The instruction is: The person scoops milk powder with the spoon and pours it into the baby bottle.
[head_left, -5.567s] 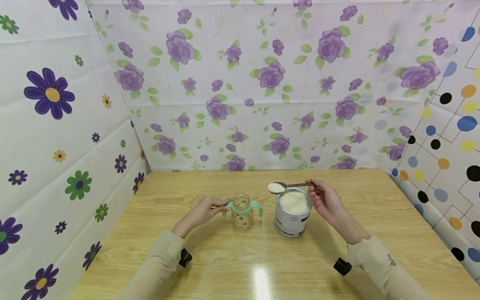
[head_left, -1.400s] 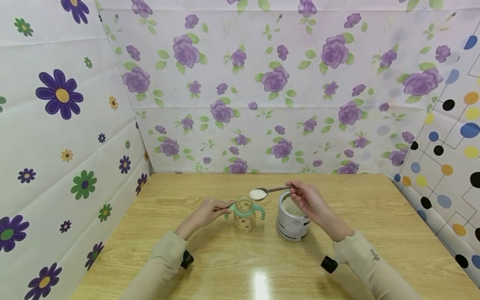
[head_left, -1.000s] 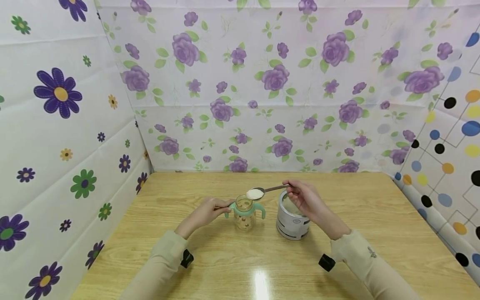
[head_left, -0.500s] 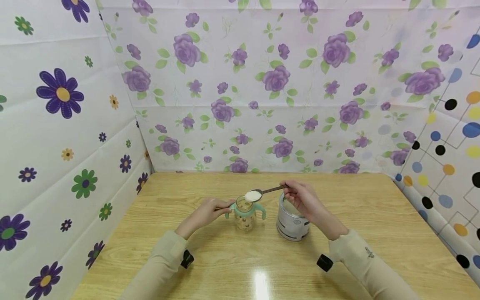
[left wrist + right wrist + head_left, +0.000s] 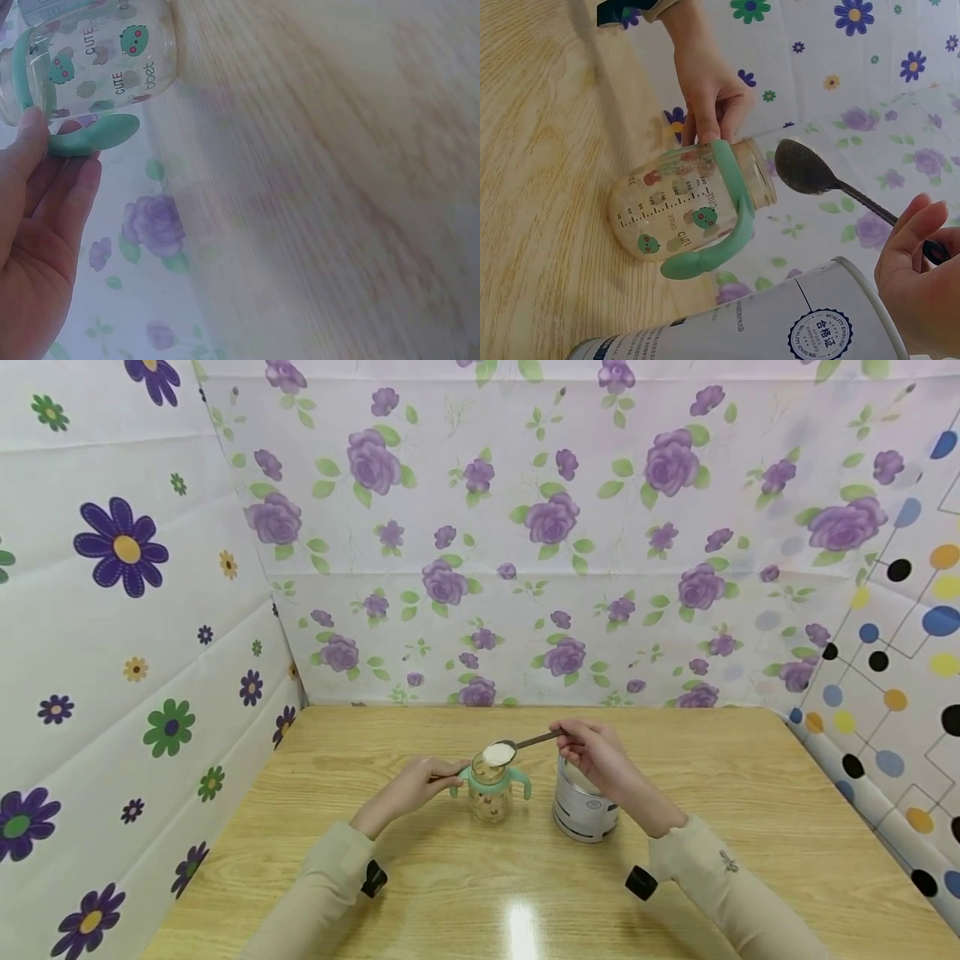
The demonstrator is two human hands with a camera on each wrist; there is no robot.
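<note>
A clear baby bottle [image 5: 489, 802] with green handles and printed cartoons stands upright and uncapped on the table. My left hand [image 5: 415, 789] pinches its left handle [image 5: 94, 136] between thumb and fingers. In my right hand [image 5: 600, 763] is the dark handle of a spoon [image 5: 806, 169], heaped with pale powder [image 5: 498, 753]. The spoon's bowl hovers just above the bottle's mouth, apart from it in the right wrist view. A white can [image 5: 585, 810] stands under my right hand, its opening mostly hidden by that hand.
The wooden table [image 5: 360, 893] ends at a back wall of rose-patterned cloth [image 5: 465, 568]. Flowered cloth [image 5: 157, 635] hangs on the left and dotted cloth [image 5: 892, 693] on the right. The can stands close to the bottle's right handle.
My right hand has carried the powder-filled spoon leftward from above the can to over the bottle's mouth. My left hand stays on the bottle's handle.
</note>
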